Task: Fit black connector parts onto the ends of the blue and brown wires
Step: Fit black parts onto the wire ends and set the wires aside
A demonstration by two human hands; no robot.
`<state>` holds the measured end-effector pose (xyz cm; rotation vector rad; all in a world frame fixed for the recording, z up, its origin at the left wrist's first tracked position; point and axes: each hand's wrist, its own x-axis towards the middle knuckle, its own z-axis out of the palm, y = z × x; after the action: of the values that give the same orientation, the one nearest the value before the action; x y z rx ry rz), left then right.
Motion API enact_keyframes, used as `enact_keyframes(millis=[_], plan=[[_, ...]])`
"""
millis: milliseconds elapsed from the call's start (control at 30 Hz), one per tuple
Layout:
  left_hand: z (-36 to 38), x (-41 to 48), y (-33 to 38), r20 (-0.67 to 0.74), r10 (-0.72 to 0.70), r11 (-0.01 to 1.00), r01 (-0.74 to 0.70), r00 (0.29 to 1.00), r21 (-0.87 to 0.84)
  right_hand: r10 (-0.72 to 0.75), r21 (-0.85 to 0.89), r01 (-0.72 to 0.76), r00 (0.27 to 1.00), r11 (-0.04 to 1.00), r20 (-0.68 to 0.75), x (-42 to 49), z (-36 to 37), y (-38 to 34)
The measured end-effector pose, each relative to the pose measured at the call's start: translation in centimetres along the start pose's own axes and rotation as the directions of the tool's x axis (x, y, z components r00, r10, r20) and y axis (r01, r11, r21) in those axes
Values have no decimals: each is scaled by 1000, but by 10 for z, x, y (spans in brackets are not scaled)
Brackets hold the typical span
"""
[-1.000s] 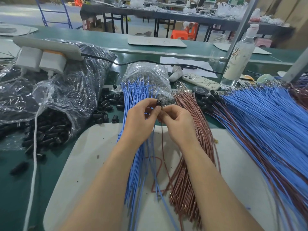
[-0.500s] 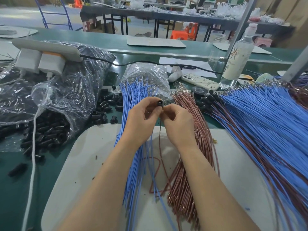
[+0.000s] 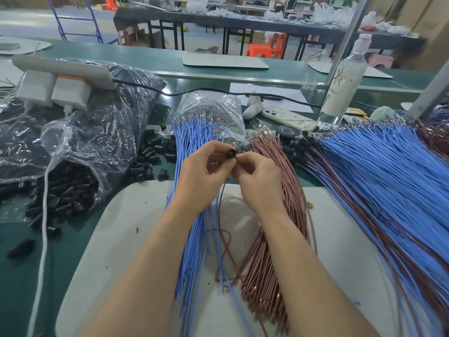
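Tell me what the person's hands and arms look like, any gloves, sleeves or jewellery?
No gloves: the left hand and right hand are bare. Both forearms are bare too, no sleeve in view. No ring, watch or wristband shows.

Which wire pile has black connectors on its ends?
The mixed blue-and-brown pile on the right: black connectors cap its ends; the central blue bundle and brown bundle show bare terminals.

Factory assembly bench (image 3: 279,74), wire bundles (image 3: 379,171)
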<state>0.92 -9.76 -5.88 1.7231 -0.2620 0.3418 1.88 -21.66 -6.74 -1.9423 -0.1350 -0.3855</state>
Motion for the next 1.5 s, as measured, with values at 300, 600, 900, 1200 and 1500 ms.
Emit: enact_keyframes(millis=[300,600,900,1200,1500], plan=[[2,-1,7,46,-16,989,22,999,-148,62,100,-66,997,993,49,2,-1,3],[1,-2,11,68,-27,975,42,997,-217,54,86,-62,995,994,88,3,-3,2],[3,3,0,-74,-65,998,65,995,8,-88,-70,90,996,994,24,3,-6,-9],[9,-1,-6,-54,69,957,-51,996,284,-117,-28,115,989,993,-91,0,-5,-16],[7,0,-8,-71,75,902,-38,995,429,-136,-20,134,984,991,-113,1,-6,-16]])
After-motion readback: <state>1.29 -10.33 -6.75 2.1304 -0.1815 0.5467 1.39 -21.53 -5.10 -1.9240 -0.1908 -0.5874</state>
